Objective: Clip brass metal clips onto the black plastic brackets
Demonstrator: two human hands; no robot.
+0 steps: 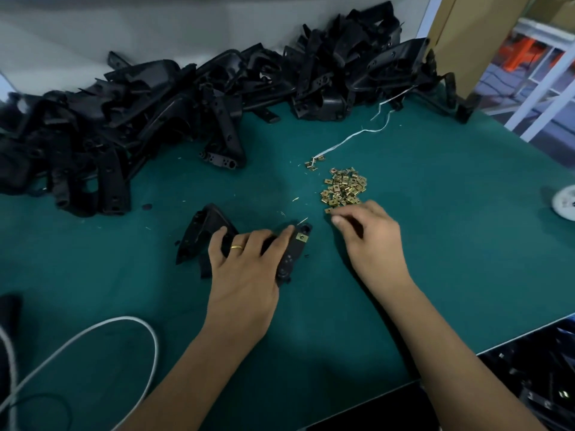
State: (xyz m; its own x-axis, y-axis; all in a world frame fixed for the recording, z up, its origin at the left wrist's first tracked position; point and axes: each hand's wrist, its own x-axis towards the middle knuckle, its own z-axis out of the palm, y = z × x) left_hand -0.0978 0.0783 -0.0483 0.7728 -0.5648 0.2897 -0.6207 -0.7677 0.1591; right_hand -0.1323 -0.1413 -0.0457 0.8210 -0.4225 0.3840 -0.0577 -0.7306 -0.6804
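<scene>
- Left hand: fingers spread, pressing flat on black plastic bracket bearing one brass clip.
- Right hand: fingers curled together, fingertips touching the pile of brass metal clips just ahead; whether they pinch one, cannot tell.

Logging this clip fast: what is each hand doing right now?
Left hand: pressed flat, fingers spread, on a bracket that has one clip on it.
Right hand: fingers curled at the clip pile; whether it holds one cannot be told.
</scene>
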